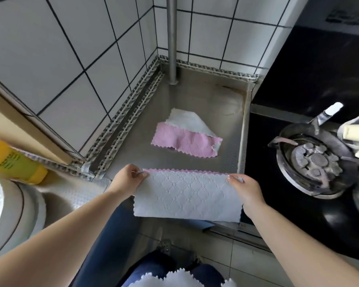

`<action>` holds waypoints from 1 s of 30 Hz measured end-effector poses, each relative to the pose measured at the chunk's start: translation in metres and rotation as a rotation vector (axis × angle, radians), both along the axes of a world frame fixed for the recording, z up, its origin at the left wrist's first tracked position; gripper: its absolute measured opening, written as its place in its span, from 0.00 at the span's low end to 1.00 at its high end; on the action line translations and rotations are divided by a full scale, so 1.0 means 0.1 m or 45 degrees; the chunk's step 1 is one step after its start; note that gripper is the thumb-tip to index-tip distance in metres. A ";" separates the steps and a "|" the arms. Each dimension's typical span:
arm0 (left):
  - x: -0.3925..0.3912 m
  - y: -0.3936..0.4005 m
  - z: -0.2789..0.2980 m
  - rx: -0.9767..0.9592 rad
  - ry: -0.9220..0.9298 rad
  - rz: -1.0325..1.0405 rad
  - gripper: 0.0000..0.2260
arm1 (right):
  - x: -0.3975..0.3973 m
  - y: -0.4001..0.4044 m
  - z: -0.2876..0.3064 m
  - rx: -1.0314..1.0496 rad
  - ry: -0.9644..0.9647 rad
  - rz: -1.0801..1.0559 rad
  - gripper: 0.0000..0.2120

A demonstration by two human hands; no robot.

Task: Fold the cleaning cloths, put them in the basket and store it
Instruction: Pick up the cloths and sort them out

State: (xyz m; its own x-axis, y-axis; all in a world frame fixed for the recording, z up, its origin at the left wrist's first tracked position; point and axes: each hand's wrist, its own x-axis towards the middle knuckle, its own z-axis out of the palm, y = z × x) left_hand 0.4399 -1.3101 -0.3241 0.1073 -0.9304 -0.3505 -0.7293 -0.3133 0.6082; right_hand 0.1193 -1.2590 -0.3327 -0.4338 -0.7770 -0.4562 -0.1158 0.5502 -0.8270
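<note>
The cloth hung in the air over the front edge of the desk, white side toward the camera, with a strip of its pink side showing along the top edge. Its long axis ran left to right, straight between the two hands, so each hand stood at one upper corner and neither was nearer than the other. The left hand pinched the upper left corner between thumb and fingers; the right hand pinched the upper right corner the same way. The lower edge hung free below them, toward the person's knees.

A fold would likely turn on that axis: bringing one corner across to the other would halve the length, while lowering the cloth onto the desk would lay it flat just ahead of the fingers.

Farther back on the desk lay a second cloth, pink over white, roughly folded and well apart from the held one. A third white scalloped piece showed at the bottom, possibly another cloth on the lap. No basket was in view.
</note>
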 end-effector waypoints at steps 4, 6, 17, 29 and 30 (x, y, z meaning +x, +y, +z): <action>-0.04 -0.16 -0.09 0.032 -0.128 -0.101 0.15 | 0.02 -0.13 -0.14 0.076 0.039 -0.018 0.05; -0.05 -0.21 -0.15 0.051 -0.128 -0.114 0.15 | 0.01 -0.17 -0.19 0.106 0.059 -0.025 0.06; -0.05 -0.39 -0.32 0.099 -0.177 -0.114 0.10 | -0.01 -0.36 -0.31 0.207 0.309 0.116 0.10; -0.06 -0.43 -0.37 0.130 -0.137 -0.058 0.12 | 0.03 -0.44 -0.29 0.316 0.435 0.143 0.13; -0.06 -0.42 -0.36 0.142 -0.124 -0.038 0.12 | 0.03 -0.44 -0.29 0.313 0.426 0.139 0.13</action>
State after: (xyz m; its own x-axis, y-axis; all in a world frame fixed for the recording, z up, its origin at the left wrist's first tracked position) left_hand 0.4340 -1.3516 -0.3602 0.1190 -0.8895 -0.4412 -0.7931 -0.3525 0.4968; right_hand 0.1224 -1.3026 -0.3613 -0.5106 -0.7123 -0.4815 -0.4242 0.6958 -0.5796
